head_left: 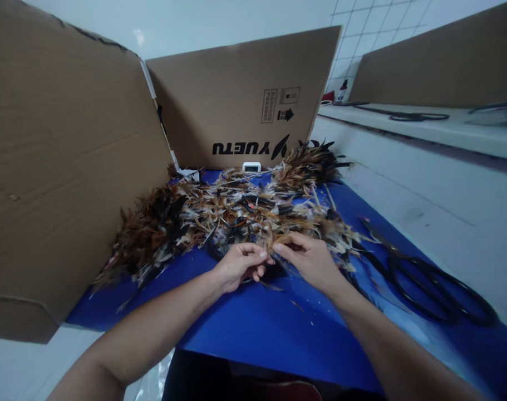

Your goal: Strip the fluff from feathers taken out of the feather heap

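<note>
Head view, hands at work near the middle of the frame. We see the left hand (pixel 241 268) just left of centre, thumb and forefinger pinched together on a small tuft of tan feathers (pixel 269 243). The right hand (pixel 310 263), just right of centre, has its thumb and forefinger clamped on the same tuft from the other side; fingertips of the two hands nearly meet. We cannot tell how many feathers are in the pinch.

Behind the hands, across the middle of the frame, a loose feather heap (pixel 232 209) in brown, white and black. At its left end we note a dense dark-brown feather mass (pixel 147 228) near the cardboard; at its upper right, a bushy brown-and-black feather bundle (pixel 307 164). All lie on a blue tabletop (pixel 245 323), which carries a few stray bits in front of the right hand.

Right of the frame: large black-handled scissors (pixel 428 284) lying flat, blades toward the heap, well apart from the fingers.

Upper left, a plain cardboard panel (pixel 65 156) stands upright; upper centre, a printed cardboard panel (pixel 232 100) with black YUETU lettering. We find a small white digital display (pixel 252 167) at its foot. Upper right, a white ledge (pixel 466 127) bears another pair of scissors (pixel 418 117).
</note>
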The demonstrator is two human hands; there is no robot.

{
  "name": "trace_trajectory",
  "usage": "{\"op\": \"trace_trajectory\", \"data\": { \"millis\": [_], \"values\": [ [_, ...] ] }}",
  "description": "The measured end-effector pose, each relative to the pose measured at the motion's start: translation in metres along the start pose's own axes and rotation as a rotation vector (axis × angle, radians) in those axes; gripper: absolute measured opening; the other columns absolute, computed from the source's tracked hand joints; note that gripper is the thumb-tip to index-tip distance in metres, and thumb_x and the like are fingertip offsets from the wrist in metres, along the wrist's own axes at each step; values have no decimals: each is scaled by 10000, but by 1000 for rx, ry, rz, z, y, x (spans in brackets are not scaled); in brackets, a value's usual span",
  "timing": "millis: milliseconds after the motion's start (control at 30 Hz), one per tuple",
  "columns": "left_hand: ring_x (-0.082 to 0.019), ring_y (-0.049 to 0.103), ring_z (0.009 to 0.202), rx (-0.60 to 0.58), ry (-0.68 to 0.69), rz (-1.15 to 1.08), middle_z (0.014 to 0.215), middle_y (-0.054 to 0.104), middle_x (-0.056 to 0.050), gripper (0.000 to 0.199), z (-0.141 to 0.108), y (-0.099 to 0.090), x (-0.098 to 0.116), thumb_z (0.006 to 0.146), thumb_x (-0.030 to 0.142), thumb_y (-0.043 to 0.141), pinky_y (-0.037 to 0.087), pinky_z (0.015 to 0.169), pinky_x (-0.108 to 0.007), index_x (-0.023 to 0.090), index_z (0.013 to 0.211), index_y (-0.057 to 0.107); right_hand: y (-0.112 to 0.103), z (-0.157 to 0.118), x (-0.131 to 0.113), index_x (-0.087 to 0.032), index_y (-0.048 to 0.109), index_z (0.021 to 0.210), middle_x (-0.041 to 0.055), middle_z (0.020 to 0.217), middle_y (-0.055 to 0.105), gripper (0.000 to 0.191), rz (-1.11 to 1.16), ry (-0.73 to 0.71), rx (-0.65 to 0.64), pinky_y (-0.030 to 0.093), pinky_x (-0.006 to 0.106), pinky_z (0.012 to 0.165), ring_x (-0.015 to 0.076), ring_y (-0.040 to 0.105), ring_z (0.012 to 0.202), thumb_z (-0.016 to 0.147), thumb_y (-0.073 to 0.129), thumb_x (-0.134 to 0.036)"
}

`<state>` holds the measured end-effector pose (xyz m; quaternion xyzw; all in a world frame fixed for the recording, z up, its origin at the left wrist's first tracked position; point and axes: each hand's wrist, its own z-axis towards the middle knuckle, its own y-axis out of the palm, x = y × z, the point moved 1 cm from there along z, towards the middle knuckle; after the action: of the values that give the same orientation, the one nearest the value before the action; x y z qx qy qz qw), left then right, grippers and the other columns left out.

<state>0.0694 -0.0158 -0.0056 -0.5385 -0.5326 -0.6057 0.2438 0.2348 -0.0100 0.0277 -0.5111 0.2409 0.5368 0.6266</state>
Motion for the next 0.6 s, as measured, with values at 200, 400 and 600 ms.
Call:
{"op": "trace_trajectory", "data": {
  "millis": [200, 400, 600],
  "values": [
    [-33, 494, 426, 11, -17, 42, 754, 651, -55, 350, -1, 2, 1, 619, 389, 755, 400, 372, -157, 93, 715, 595, 1, 0, -2, -173, 657, 745, 21, 708, 679, 161, 28, 28, -14, 486, 261, 611, 158, 616, 657, 760, 589, -318],
    [-36, 497, 426, 2, -8, 37, 752, 657, -70, 341, -1, 1, 1, 625, 379, 753, 406, 384, -164, 85, 713, 605, 0, 0, -1, -184, 670, 733, 15, 717, 678, 138, 4, 6, 13, 480, 265, 641, 158, 616, 676, 758, 597, -298],
    [-31, 489, 428, 1, -2, 42, 757, 662, -74, 333, 0, 1, 0, 631, 374, 750, 406, 390, -166, 75, 722, 632, 1, 0, 4, -188, 676, 736, 19, 735, 680, 148, -13, 0, 17, 477, 273, 646, 158, 615, 681, 757, 603, -316]
  ]
}}
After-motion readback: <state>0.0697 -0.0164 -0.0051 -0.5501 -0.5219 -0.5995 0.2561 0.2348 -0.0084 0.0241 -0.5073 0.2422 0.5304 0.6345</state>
